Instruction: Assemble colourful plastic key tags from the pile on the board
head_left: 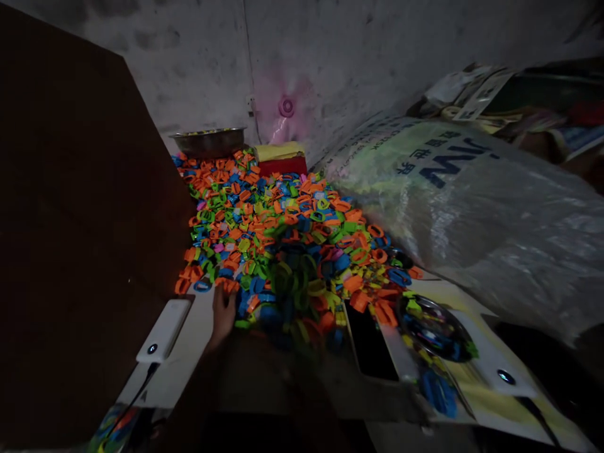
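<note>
A large heap of small plastic band-shaped pieces (pixel 264 220), orange, blue, green and yellow, covers the table. At its near left edge my left hand (pixel 223 314) is closed at the fingertips around an orange plastic piece (pixel 227 285). My right hand is very dark and blurred at the near middle of the heap, where only a dim forearm (pixel 309 396) can be traced. Its fingers cannot be made out. Dark, smeared pieces (pixel 295 277) lie in the shadow above that arm; whether the hand touches them is unclear.
A white power bank (pixel 165 330) lies left, a black-screened phone (pixel 370 343) near the middle. Right are a round metal dish (pixel 436 327) of pieces and another power bank (pixel 495 358). A big plastic sack (pixel 472 220), metal basin (pixel 207 143), pink fan (pixel 285 107) and brown panel (pixel 85 220) surround the heap.
</note>
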`<state>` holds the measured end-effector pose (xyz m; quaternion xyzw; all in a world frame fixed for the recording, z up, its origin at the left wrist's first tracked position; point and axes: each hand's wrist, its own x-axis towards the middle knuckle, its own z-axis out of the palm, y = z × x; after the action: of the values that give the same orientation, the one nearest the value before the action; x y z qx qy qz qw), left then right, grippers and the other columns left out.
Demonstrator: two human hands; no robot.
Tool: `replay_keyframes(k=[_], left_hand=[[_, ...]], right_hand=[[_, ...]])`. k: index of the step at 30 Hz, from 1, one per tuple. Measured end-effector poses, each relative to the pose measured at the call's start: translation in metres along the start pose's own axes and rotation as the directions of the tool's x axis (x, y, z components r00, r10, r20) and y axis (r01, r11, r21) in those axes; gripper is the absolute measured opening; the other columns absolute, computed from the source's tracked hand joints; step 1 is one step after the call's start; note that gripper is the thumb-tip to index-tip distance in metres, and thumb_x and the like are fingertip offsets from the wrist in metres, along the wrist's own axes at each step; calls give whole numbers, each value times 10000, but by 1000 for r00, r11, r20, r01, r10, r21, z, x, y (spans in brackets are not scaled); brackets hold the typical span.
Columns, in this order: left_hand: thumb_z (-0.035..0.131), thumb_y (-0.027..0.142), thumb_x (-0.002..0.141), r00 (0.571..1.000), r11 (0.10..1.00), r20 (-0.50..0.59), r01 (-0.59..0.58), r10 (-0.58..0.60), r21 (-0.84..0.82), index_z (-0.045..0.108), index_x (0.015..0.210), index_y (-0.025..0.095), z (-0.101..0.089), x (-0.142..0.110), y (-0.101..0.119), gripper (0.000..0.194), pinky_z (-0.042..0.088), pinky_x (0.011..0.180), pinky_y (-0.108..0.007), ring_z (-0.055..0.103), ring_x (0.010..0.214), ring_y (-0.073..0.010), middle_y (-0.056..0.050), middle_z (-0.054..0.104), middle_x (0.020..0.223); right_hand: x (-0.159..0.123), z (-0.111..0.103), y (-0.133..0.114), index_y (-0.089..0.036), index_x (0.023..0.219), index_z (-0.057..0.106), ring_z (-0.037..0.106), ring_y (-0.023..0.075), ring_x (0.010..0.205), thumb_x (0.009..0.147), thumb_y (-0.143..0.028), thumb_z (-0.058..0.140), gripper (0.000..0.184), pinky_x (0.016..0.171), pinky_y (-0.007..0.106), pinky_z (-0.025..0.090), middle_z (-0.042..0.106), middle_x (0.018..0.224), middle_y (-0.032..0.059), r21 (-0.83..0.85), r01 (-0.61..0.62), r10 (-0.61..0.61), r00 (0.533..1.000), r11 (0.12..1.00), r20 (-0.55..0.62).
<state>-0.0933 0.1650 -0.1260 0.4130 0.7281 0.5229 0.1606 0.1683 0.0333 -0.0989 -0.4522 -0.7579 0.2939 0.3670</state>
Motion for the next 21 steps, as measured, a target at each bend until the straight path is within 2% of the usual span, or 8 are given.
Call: replay_keyframes(k=[3, 6, 8, 10, 13, 16, 19, 21], left_hand=[[464, 390, 895, 999, 998, 26, -29, 30, -49, 566, 1237, 163, 35, 10, 16, 423, 328, 1125, -378, 469, 1311, -229, -117, 547, 1375], [471, 370, 894, 998, 995, 16, -58, 59, -84, 614, 1174, 155, 67, 7, 30, 381, 329, 1121, -412, 480, 1298, -247, -125, 583, 1327], [496, 366, 887, 997, 992, 11, -73, 74, -103, 602, 1194, 150, 81, 2, 38, 390, 299, 1135, -455, 458, 1311, -258, -134, 578, 1325], [499, 364, 894, 996, 989, 14, -81, 83, -122, 566, 1247, 160, 86, 0, 44, 414, 274, 1147, -469, 429, 1332, -250, -133, 556, 1345], [441, 359, 925, 997, 989, 30, -71, 75, -127, 500, 1326, 164, 76, -1, 46, 450, 256, 1162, -450, 362, 1379, -242, -144, 476, 1419], [422, 368, 931, 995, 993, 67, -72, 78, -91, 442, 1373, 119, 47, -11, 39, 507, 232, 1167, -490, 275, 1423, -290, -190, 350, 1496], [479, 393, 912, 975, 988, 156, -150, 156, -49, 420, 1390, 176, 7, -44, 27, 528, 251, 1162, -500, 274, 1424, -293, -154, 340, 1509], [582, 424, 856, 936, 969, 254, -245, 246, -35, 422, 1390, 239, -17, -76, 22, 588, 281, 1156, -494, 267, 1429, -294, -103, 340, 1520]], right_hand=[[3, -2, 0, -202, 1183, 584, 607, 191, 1023, 937, -355, 550, 291, 874, 394, 530, 591, 1222, 78, 8, 32, -32, 999, 999, 11], [8, -4, 1, -203, 1204, 577, 590, 208, 1071, 935, -362, 550, 313, 917, 427, 508, 572, 1262, 84, 4, 54, -54, 998, 999, 13], [10, -4, 2, -202, 1222, 568, 575, 221, 1106, 934, -368, 550, 333, 947, 452, 489, 556, 1291, 89, -4, 58, -58, 998, 998, 15], [10, -4, 5, -198, 1230, 563, 569, 226, 1119, 932, -371, 553, 344, 956, 463, 480, 551, 1300, 91, -12, 52, -52, 998, 999, 20], [8, -2, 9, -186, 1222, 563, 580, 224, 1098, 927, -376, 562, 352, 936, 456, 492, 566, 1272, 89, -22, 26, -25, 999, 999, 32], [6, 4, 14, -167, 1154, 594, 612, 199, 1014, 927, -380, 558, 313, 892, 426, 508, 618, 1169, 76, -21, -12, 13, 999, 1000, 47], [4, 9, 18, -163, 1005, 650, 640, 196, 892, 930, -326, 518, 222, 825, 381, 513, 689, 976, 82, -6, -46, 46, 997, 999, 56], [3, 10, 19, -175, 980, 664, 649, 216, 875, 912, -299, 500, 217, 792, 360, 508, 710, 934, 98, 17, -56, 55, 997, 998, 51]])
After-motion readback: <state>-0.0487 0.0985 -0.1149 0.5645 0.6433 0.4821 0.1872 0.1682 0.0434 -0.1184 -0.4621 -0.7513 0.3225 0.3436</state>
